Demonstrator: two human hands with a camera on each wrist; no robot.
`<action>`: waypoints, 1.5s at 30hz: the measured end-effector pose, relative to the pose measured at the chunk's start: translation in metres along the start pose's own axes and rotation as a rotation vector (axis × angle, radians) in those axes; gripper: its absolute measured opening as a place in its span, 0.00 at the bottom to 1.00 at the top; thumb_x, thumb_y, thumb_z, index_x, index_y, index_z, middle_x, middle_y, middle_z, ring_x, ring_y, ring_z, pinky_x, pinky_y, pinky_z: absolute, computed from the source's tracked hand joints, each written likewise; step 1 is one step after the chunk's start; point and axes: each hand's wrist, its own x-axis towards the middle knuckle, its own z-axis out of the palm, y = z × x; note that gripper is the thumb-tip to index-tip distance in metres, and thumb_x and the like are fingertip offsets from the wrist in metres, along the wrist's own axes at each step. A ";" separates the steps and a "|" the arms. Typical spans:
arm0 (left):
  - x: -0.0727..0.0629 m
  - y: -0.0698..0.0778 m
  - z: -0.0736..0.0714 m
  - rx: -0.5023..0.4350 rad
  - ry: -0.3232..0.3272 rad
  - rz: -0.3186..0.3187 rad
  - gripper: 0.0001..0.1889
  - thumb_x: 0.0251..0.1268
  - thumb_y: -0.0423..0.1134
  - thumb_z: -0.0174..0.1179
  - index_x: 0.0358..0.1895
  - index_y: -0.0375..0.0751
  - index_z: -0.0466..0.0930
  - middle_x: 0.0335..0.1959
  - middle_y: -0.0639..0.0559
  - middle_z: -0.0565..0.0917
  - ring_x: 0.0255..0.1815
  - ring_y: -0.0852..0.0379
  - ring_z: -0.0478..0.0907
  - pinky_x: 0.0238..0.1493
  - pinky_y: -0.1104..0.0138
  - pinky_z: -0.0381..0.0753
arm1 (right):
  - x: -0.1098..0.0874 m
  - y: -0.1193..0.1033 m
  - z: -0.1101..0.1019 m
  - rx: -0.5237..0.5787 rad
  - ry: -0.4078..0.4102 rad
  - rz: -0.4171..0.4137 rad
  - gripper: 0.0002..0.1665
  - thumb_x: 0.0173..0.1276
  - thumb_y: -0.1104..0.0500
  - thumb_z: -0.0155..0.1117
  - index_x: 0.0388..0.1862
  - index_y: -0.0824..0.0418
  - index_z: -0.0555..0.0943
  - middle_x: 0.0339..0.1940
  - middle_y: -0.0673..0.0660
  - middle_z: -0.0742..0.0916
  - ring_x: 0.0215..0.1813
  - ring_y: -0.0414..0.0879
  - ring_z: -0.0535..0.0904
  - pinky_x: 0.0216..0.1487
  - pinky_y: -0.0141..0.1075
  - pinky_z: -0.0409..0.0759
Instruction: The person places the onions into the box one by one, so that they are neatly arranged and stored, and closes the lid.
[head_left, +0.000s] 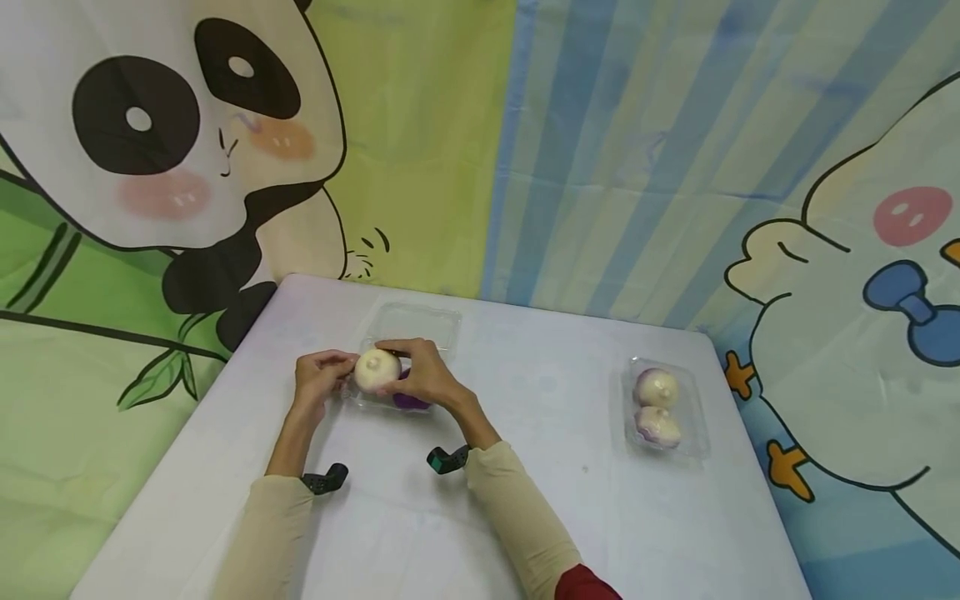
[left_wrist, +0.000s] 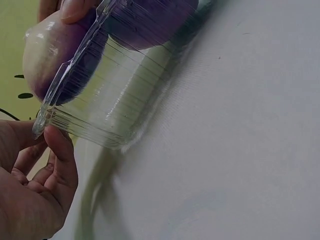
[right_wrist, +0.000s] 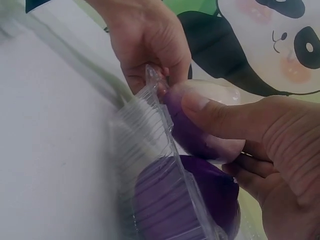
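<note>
My right hand (head_left: 429,372) holds a white-and-purple onion (head_left: 376,371) between thumb and fingers, over a clear plastic clamshell box (head_left: 367,402). In the right wrist view this onion (right_wrist: 200,135) is at the box's rim, partly above it. A darker purple onion (right_wrist: 212,190) lies inside the box, half hidden from the head camera by the right hand. At the box's left edge my left hand (head_left: 318,379) pinches the rim; the left wrist view shows its thumb and fingertip at the box corner (left_wrist: 52,116). The box's lid (head_left: 416,321) lies folded back, away from me.
On the right of the white table (head_left: 525,500) stands another clear box (head_left: 693,417) with two white-and-purple onions (head_left: 657,408) inside. Curtains with cartoon prints (head_left: 420,150) hang behind the table. A black wrist camera (head_left: 326,479) sticks out from the left wrist, another (head_left: 447,460) from the right.
</note>
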 end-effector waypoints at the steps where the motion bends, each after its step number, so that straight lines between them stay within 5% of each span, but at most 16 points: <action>1: 0.000 0.000 0.000 0.001 -0.001 0.000 0.10 0.75 0.32 0.70 0.52 0.29 0.90 0.25 0.67 0.88 0.24 0.68 0.79 0.24 0.76 0.80 | 0.000 0.000 0.000 -0.007 -0.004 0.005 0.47 0.55 0.60 0.92 0.74 0.64 0.82 0.71 0.59 0.88 0.72 0.52 0.86 0.75 0.44 0.84; 15: -0.002 0.002 0.003 -0.022 -0.018 0.031 0.12 0.75 0.30 0.70 0.54 0.23 0.88 0.24 0.66 0.89 0.22 0.68 0.79 0.21 0.76 0.78 | 0.004 0.001 0.004 -0.062 -0.066 0.058 0.47 0.58 0.60 0.90 0.75 0.65 0.80 0.72 0.60 0.87 0.73 0.52 0.85 0.76 0.39 0.83; 27: 0.000 0.000 0.003 -0.040 -0.016 0.034 0.04 0.74 0.31 0.71 0.43 0.32 0.90 0.23 0.64 0.89 0.22 0.66 0.79 0.21 0.76 0.79 | 0.009 0.003 0.008 -0.102 -0.083 0.057 0.47 0.54 0.59 0.92 0.73 0.65 0.82 0.67 0.59 0.90 0.69 0.49 0.88 0.72 0.32 0.84; 38: -0.001 -0.002 0.002 -0.032 -0.026 0.046 0.09 0.73 0.29 0.71 0.49 0.25 0.89 0.27 0.60 0.91 0.23 0.66 0.80 0.22 0.75 0.81 | 0.012 0.003 0.012 -0.243 -0.103 0.025 0.45 0.52 0.57 0.93 0.69 0.67 0.85 0.63 0.58 0.92 0.63 0.49 0.90 0.65 0.32 0.86; 45: -0.001 -0.001 0.003 -0.034 -0.021 0.041 0.08 0.73 0.28 0.70 0.49 0.26 0.90 0.28 0.57 0.91 0.22 0.65 0.80 0.22 0.75 0.81 | 0.012 -0.001 0.010 -0.301 -0.110 0.084 0.46 0.53 0.52 0.93 0.70 0.64 0.85 0.63 0.57 0.92 0.62 0.48 0.90 0.64 0.33 0.87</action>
